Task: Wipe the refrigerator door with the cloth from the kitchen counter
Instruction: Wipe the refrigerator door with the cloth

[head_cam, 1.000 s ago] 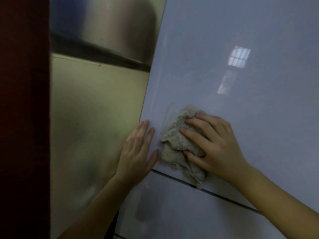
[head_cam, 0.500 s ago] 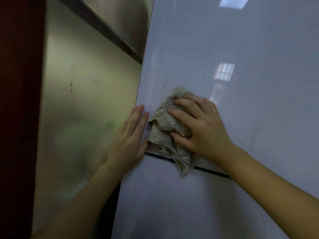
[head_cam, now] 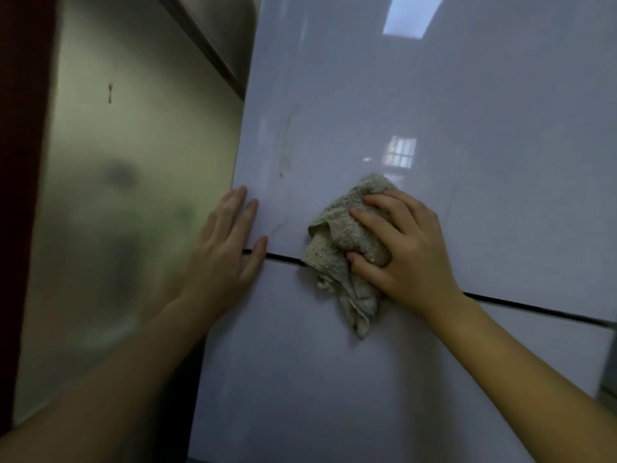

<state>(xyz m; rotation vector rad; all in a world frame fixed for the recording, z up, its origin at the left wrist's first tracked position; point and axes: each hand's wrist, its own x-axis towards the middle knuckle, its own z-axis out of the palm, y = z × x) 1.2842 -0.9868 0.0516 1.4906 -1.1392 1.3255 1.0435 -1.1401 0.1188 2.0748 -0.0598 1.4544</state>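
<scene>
Right hand [head_cam: 404,252] presses the crumpled grey cloth [head_cam: 344,242] flat against the glossy refrigerator door [head_cam: 467,111], fingers [head_cam: 374,218] spread across it and clamped on the fabric. The cloth sits right over the dark seam [head_cam: 534,307] between the upper and lower door panels, its loose tail hanging below the line. Left hand [head_cam: 227,252] lies flat on the door's left edge, fingers straight and slightly apart, gripping nothing, thumb just crossing the seam. A brushed metal panel [head_cam: 133,195] stands to the left.
</scene>
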